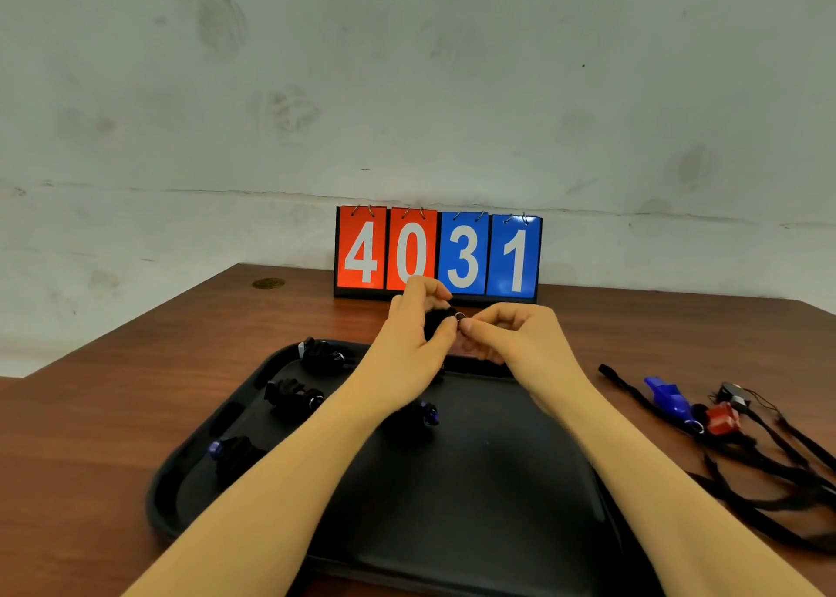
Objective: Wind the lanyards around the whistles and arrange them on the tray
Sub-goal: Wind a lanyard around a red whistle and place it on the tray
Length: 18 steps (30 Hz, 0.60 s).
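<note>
My left hand grips a wound black whistle above the tray; my right hand, alongside, pinches its ring.

lighting: even, soft, moderately bright, seemingly from overhead; no hard shadows. wall: pale, flatly lit, mottled. bench: mild sheen on the brown wood. tray: black, dull sheen, little detail in the dark bundles on it. scoreboard: colours vivid. focus: slightly soft throughout. distortion: wide-angle stretch, forearms swollen toward the lower edge, bench edges splayed.
</note>
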Motion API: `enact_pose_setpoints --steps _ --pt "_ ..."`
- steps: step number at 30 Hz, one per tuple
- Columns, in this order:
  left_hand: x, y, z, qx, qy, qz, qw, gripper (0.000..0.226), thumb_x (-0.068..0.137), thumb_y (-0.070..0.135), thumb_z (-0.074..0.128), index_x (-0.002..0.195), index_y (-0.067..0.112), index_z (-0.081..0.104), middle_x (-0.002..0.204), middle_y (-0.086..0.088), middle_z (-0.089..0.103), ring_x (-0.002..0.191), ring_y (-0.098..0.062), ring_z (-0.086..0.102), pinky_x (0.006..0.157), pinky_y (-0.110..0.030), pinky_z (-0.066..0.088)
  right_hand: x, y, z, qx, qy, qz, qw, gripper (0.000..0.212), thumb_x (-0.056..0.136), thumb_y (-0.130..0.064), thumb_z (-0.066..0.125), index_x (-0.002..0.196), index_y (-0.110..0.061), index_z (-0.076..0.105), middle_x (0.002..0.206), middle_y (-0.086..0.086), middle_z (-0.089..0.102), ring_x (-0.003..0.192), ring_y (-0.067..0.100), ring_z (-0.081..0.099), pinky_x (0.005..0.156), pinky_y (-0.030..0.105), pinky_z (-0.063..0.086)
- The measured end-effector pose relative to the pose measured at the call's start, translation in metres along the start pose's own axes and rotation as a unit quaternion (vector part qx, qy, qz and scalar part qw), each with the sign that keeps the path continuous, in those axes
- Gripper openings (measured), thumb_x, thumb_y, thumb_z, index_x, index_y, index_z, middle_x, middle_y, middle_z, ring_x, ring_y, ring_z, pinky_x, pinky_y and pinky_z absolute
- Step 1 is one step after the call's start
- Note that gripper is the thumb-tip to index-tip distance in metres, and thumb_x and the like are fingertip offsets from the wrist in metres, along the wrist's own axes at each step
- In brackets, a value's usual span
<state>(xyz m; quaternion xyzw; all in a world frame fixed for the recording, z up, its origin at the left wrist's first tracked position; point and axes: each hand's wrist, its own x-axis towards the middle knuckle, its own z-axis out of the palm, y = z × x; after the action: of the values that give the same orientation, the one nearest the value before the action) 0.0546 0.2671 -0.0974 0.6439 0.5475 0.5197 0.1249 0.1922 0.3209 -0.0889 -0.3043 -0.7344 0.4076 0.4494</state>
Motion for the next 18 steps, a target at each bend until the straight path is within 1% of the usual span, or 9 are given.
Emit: enact_pose_setpoints --steps 2,3,6,8,10,12,15,18 --pt "0.000 0.000 -0.001 0.014 -0.004 0.002 1.000 0.025 0.093 0.019 0.049 0.109 0.030 0.033 0.123 0.003 0.044 0.112 -0.002 0.045 0.075 -0.002 0.033 0.002 -0.003 0.002 0.000 0.000 0.018 1.000 0.011 0.083 -0.013 0.065 0.073 -0.014 0.068 0.073 0.008 0.069 0.067 0.014 0.063 0.055 0.013 0.048" --pt "0.001 0.000 -0.001 0.024 -0.008 0.002 1.000 0.025 0.093 0.018 0.049 0.109 0.030 0.033 0.122 0.003 0.044 0.110 -0.001 0.045 0.074 -0.003 0.034 0.003 -0.004 0.003 -0.009 -0.003 0.027 1.000 0.011 0.083 -0.012 0.065 0.072 -0.013 0.068 0.075 0.010 0.069 0.069 0.016 0.063 0.059 0.016 0.050" --pt "0.004 0.004 -0.004 0.062 -0.022 0.009 0.998 0.026 0.093 0.018 0.050 0.109 0.030 0.032 0.121 0.002 0.043 0.106 -0.002 0.045 0.073 -0.003 0.034 0.006 -0.010 0.003 -0.081 0.005 0.029 0.996 0.013 0.083 -0.013 0.064 0.071 -0.012 0.066 0.073 0.007 0.066 0.073 0.015 0.062 0.072 0.026 0.052" --pt "0.007 0.010 -0.009 0.088 -0.041 0.015 0.995 0.026 0.093 0.018 0.050 0.108 0.030 0.031 0.120 0.001 0.043 0.106 -0.003 0.045 0.078 -0.007 0.033 0.006 -0.015 0.004 -0.103 0.009 0.022 0.994 0.014 0.084 -0.013 0.063 0.070 -0.011 0.065 0.070 0.005 0.064 0.071 0.014 0.059 0.070 0.026 0.050" --pt "0.009 0.017 -0.016 0.111 -0.064 0.019 0.992 0.025 0.093 0.018 0.050 0.108 0.028 0.031 0.119 -0.002 0.046 0.109 -0.008 0.046 0.086 -0.015 0.035 0.005 -0.019 0.006 -0.101 0.012 0.021 0.995 0.015 0.084 -0.013 0.062 0.070 -0.010 0.064 0.068 0.004 0.063 0.068 0.012 0.057 0.067 0.024 0.046" --pt "0.008 0.022 -0.023 0.131 -0.083 0.017 0.988 0.024 0.093 0.018 0.050 0.107 0.027 0.033 0.121 -0.003 0.048 0.113 -0.012 0.048 0.090 -0.020 0.037 0.002 -0.021 0.008 -0.100 0.011 0.022 0.995 0.014 0.083 -0.014 0.061 0.071 -0.009 0.065 0.069 0.004 0.062 0.069 0.013 0.057 0.069 0.025 0.047" --pt "-0.002 0.028 -0.033 0.147 -0.102 0.007 0.984 0.022 0.093 0.018 0.050 0.106 0.025 0.035 0.124 -0.003 0.050 0.117 -0.010 0.047 0.092 -0.020 0.038 -0.009 -0.026 0.010 -0.114 -0.011 0.014 0.993 0.014 0.084 -0.016 0.059 0.072 -0.010 0.064 0.070 0.004 0.061 0.069 0.011 0.055 0.071 0.026 0.047" --pt "-0.017 0.031 -0.042 0.152 -0.116 0.003 0.982 0.023 0.092 0.019 0.053 0.108 0.024 0.037 0.123 0.001 0.052 0.117 -0.007 0.047 0.086 -0.013 0.037 -0.024 -0.030 0.012 -0.126 -0.055 0.007 0.991 0.018 0.085 -0.014 0.058 0.067 -0.015 0.060 0.066 -0.001 0.059 0.062 0.006 0.052 0.065 0.020 0.043"
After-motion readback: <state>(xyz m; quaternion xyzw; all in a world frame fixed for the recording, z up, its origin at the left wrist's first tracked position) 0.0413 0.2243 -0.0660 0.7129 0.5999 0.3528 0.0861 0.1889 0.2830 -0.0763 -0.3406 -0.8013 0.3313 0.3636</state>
